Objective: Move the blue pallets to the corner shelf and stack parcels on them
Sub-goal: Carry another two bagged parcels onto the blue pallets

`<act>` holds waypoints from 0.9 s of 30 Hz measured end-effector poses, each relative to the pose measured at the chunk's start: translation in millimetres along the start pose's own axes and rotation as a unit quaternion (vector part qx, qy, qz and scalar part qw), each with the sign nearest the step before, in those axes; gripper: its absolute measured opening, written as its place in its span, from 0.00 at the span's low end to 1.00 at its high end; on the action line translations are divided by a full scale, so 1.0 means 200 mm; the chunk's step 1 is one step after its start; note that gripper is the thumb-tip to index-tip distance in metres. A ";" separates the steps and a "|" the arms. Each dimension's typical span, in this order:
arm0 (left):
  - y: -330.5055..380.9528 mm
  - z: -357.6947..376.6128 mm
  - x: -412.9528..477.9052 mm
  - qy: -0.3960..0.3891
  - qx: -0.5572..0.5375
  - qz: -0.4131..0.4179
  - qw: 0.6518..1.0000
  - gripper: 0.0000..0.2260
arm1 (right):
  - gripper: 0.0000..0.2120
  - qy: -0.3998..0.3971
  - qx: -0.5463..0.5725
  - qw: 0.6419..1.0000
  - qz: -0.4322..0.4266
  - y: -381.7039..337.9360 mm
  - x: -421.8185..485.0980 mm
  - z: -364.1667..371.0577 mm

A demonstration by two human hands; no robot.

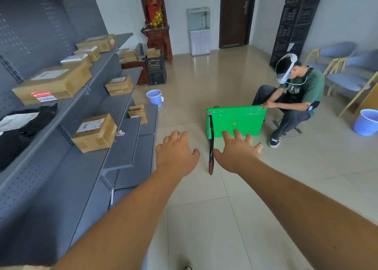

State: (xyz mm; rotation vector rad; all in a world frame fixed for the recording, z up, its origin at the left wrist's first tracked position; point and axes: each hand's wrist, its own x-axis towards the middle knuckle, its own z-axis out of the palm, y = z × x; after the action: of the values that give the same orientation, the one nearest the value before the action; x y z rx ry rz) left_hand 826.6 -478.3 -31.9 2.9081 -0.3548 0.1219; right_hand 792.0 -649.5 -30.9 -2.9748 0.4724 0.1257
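The left hand (176, 151) and right hand (237, 151) reach out spread and empty; with brown cardboard parcels (95, 133) on the grey metal shelving (61, 173) and no blue pallet visible, locating 1 should come first.

Small stockroom/parcel depot in a converted room: grey pegboard shelving (61, 110) w/ taped cardboard parcels (53, 83), tiled floor (204, 208), green platform cart (235, 120), stacked black crates (296, 20).

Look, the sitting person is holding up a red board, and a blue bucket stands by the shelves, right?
The board is green, not red; the head view shows it. The sitting person does hold it up by its top edge, and a blue bucket does stand by the shelves.
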 end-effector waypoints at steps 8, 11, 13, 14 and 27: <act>-0.22 0.03 0.75 0.005 -0.005 0.010 1.000 0.27 | 0.35 0.019 0.011 1.000 0.016 -0.28 0.67 -0.09; -0.26 0.05 0.98 0.004 -0.003 0.012 1.000 0.27 | 0.35 0.019 0.013 0.999 0.023 -0.33 0.90 -0.11; -0.28 0.06 1.13 0.002 -0.004 0.010 1.000 0.26 | 0.35 0.020 0.013 0.999 0.024 -0.36 1.04 -0.11; -0.29 0.06 1.20 0.001 -0.005 0.009 1.000 0.26 | 0.35 0.022 0.012 0.999 0.022 -0.37 1.12 -0.12; -0.32 0.13 2.08 0.016 0.007 -0.109 0.994 0.25 | 0.32 0.013 0.024 0.993 -0.111 -0.57 2.21 -0.23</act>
State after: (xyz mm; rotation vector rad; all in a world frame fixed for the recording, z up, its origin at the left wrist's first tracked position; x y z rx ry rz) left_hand 1246.6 -518.7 -24.4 2.9314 -0.0287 0.1360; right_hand 1249.9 -681.3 -17.4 -2.9597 0.1421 0.0531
